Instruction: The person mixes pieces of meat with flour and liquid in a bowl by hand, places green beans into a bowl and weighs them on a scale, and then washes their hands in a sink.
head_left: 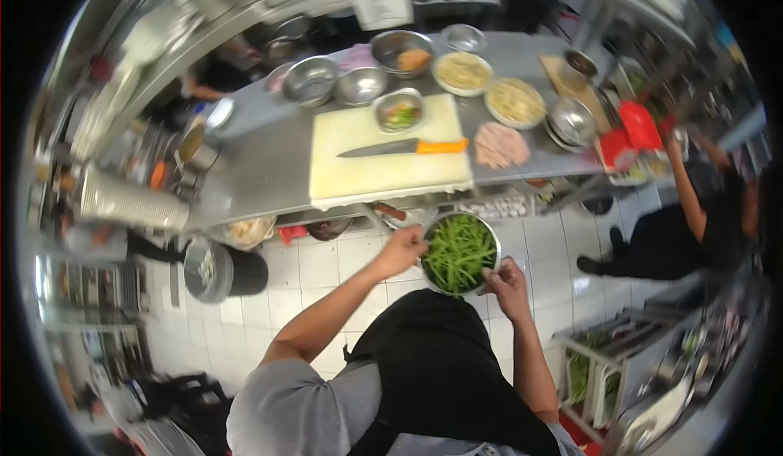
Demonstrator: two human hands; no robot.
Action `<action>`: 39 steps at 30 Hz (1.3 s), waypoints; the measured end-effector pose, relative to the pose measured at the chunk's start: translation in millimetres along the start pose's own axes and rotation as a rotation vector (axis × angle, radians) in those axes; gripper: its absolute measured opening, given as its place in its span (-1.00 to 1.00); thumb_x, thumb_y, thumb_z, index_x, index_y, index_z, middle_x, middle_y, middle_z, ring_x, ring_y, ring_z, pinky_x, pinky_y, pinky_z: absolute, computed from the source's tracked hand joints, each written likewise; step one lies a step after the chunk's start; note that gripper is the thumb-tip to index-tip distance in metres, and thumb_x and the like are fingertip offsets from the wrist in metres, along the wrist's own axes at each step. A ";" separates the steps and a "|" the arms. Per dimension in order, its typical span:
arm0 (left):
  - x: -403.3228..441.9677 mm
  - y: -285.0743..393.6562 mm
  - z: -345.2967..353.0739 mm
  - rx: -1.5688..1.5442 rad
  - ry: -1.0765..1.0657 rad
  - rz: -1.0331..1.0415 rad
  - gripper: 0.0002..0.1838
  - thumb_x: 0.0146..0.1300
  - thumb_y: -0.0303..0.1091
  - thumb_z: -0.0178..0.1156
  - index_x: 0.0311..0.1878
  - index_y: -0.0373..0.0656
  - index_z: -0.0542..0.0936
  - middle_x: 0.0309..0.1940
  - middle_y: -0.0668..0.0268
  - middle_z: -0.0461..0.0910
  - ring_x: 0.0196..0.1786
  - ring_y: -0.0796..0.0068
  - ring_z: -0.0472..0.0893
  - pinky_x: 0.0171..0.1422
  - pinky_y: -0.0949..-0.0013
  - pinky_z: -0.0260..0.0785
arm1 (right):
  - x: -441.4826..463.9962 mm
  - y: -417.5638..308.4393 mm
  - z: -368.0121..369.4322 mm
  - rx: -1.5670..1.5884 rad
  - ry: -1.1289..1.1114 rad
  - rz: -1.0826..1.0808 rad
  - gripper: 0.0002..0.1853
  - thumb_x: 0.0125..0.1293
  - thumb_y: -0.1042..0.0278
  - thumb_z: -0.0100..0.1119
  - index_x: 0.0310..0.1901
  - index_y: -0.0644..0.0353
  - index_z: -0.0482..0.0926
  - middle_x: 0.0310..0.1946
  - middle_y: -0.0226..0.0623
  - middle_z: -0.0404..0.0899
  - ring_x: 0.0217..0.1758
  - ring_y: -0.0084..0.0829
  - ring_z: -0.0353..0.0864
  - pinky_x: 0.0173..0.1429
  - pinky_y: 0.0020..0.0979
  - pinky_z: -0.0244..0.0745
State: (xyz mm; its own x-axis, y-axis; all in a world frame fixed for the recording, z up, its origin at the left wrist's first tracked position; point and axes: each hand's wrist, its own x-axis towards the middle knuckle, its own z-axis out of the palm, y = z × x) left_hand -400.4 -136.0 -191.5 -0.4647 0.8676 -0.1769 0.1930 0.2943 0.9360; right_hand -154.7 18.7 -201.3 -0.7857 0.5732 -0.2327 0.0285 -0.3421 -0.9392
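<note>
In front of my apron I hold a round metal bowl [496,242] filled with green vegetable strips [458,252], perhaps green beans or cut pepper. My left hand [402,252] is closed at its left rim, the fingertips partly over the greens. On the lower right rim my right hand [509,286] grips with the thumb on top. Beyond the bowl, a white cutting board [351,174] lies on the steel counter. A knife [404,148] with an orange handle rests across it, blade to the left. Behind the knife stands a small metal container [399,110] with chopped vegetables.
Metal bowls [311,80] and two bowls of pale strips [515,103] stand along the counter [261,162]. Pale sliced meat [501,144] lies right of the board. A grey bin [236,272] stands on the floor at left. People in dark clothes [677,228] are at right and left.
</note>
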 end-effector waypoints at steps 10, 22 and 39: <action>-30.9 -120.0 -344.0 -0.563 0.798 -0.161 -0.84 0.26 -0.40 -0.02 -0.21 -0.32 0.41 -0.27 0.11 0.49 -0.26 0.15 0.64 -0.29 0.19 0.66 | 145.6 -2.4 135.3 -0.296 -0.502 0.184 -0.84 0.38 0.40 0.09 -0.11 0.28 0.44 -0.21 -0.21 0.55 -0.23 -0.39 0.67 -0.24 -0.41 0.61; 138.1 -284.8 -592.4 -0.957 1.173 -0.009 -0.57 0.21 -0.39 0.19 0.09 -0.44 0.42 0.02 -0.02 0.49 -0.07 -0.05 0.58 -0.12 -0.14 0.59 | 172.3 19.1 200.1 -0.523 -0.128 0.328 -0.79 0.33 0.34 0.17 -0.20 0.35 0.50 -0.36 -0.19 0.62 -0.38 -0.46 0.68 -0.30 -0.45 0.62; 142.2 -29.9 -269.0 -0.399 0.715 0.429 -0.67 0.40 -0.36 0.01 0.16 -0.27 0.34 -0.14 0.14 0.53 -0.33 0.39 0.60 -0.39 0.43 0.50 | -18.6 63.8 -8.8 -0.062 0.468 0.210 -0.88 0.35 0.48 0.00 -0.18 0.34 0.48 -0.35 -0.19 0.60 -0.44 -0.41 0.65 -0.36 -0.42 0.62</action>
State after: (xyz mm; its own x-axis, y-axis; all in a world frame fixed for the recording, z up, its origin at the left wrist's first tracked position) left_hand -704.7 -129.2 -162.8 -0.8710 0.3775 0.3145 0.2212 -0.2703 0.9370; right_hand -132.8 -7.2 -259.2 -0.3990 0.7734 -0.4927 0.2037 -0.4491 -0.8699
